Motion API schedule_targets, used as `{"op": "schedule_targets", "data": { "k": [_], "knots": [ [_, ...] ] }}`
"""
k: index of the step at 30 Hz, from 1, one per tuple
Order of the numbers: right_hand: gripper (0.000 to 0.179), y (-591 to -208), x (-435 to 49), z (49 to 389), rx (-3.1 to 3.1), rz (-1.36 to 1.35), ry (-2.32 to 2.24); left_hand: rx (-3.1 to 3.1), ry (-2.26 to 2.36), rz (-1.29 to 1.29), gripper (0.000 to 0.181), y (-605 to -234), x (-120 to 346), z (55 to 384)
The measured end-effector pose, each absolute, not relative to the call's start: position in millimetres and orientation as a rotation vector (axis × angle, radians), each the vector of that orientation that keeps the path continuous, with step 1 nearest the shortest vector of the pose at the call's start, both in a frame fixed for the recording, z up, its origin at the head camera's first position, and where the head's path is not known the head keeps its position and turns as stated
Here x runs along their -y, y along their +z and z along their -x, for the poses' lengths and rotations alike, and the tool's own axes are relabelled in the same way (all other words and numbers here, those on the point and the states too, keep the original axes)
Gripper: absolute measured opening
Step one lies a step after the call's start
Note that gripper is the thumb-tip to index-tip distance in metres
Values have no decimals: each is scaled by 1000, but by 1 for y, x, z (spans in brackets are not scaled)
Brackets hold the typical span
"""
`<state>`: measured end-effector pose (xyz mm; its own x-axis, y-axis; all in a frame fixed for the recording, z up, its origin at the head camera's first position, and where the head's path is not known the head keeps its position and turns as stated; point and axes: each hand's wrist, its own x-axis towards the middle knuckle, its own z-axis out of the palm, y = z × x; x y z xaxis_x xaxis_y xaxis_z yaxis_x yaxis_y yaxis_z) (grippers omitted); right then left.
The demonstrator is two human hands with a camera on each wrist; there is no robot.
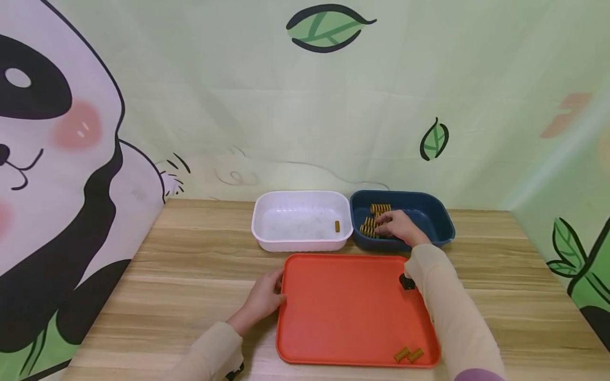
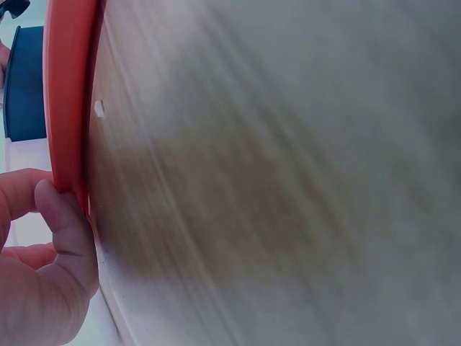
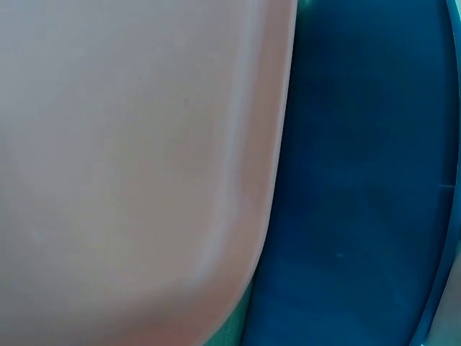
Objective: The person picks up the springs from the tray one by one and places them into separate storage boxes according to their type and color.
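My left hand (image 1: 262,297) is at the left edge of a red tray (image 1: 352,312); in the left wrist view its thumb (image 2: 68,227) and fingers pinch the rim. My right hand (image 1: 399,225) reaches into a dark blue bin (image 1: 431,219), fingers bent down among several gold coil springs (image 1: 380,208). Whether it grips one is hidden. Two gold springs (image 1: 409,355) lie side by side in the tray's near right corner. The right wrist view shows mostly the tray (image 3: 130,158) and the blue bin (image 3: 360,173).
A white bin (image 1: 295,225) stands left of the blue one, with a small gold piece (image 1: 337,226) at its right side. Both bins stand behind the tray on a wooden table (image 1: 200,264). A printed cloth backdrop (image 1: 238,106) rises behind them.
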<state>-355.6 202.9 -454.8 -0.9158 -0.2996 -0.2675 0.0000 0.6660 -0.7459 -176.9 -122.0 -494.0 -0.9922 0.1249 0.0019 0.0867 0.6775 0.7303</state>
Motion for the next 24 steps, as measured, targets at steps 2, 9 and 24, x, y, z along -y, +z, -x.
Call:
{"op": "schedule_targets", "data": {
  "k": [2, 9, 24],
  "knots": [
    [39, -455, -203, 354, -2511, 225, -1128, -2845, 1215, -181, 56, -494, 122, 176],
    [40, -453, -204, 351, -2508, 229, -1182, -2867, 1219, -185, 56, -498, 121, 175],
    [39, -448, -207, 350, -2538, 236, -1246, -2844, 1229, -171, 56, -496, 122, 177]
  ]
}}
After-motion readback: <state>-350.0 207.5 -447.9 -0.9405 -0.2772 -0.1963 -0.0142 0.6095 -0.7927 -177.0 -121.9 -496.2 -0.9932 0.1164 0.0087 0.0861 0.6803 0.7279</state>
